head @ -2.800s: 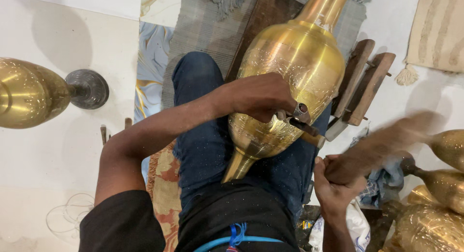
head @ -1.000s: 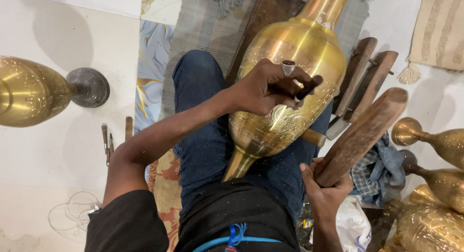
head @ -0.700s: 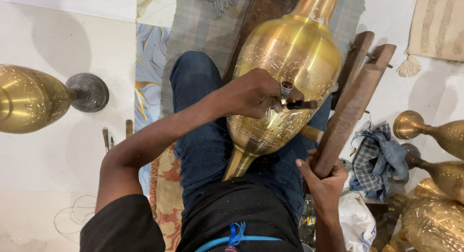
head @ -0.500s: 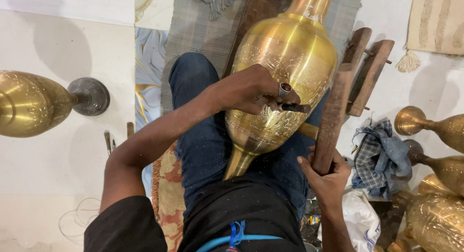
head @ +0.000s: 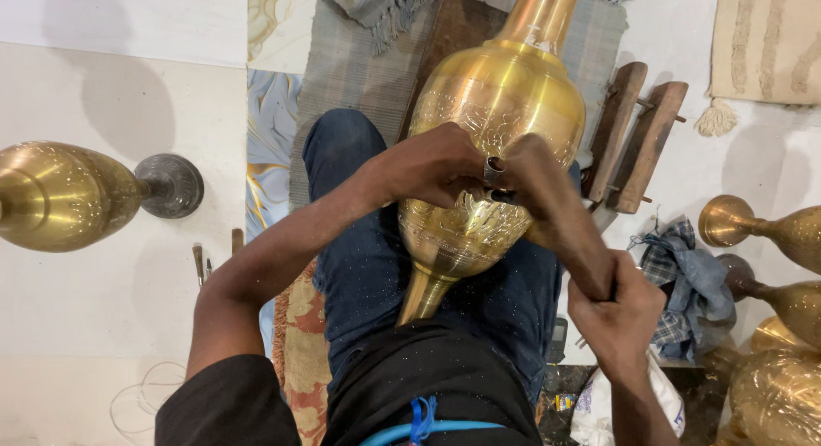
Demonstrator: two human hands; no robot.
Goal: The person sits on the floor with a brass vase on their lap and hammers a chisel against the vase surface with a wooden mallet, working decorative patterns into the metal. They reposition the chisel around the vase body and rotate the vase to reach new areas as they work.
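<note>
White floor tiles and a grey woven mat (head: 359, 61) surround a large brass vase (head: 496, 104) lying across the person's lap. On its belly, the left hand (head: 432, 164) grips a small metal punch (head: 493, 169); the right hand (head: 617, 313) clasps a wooden mallet (head: 552, 206) meeting it.

Bright, even indoor light; glare streaks the brass vase (head: 492, 147). Soft shadows fall leftward on the pale floor (head: 103, 326). The wooden mallet (head: 556, 215) blurs.

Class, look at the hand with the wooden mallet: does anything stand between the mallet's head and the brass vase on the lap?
Yes. A small metal punch, held in the left hand, sits against the brass vase. The wooden mallet, gripped by the right hand, meets it there.
</note>
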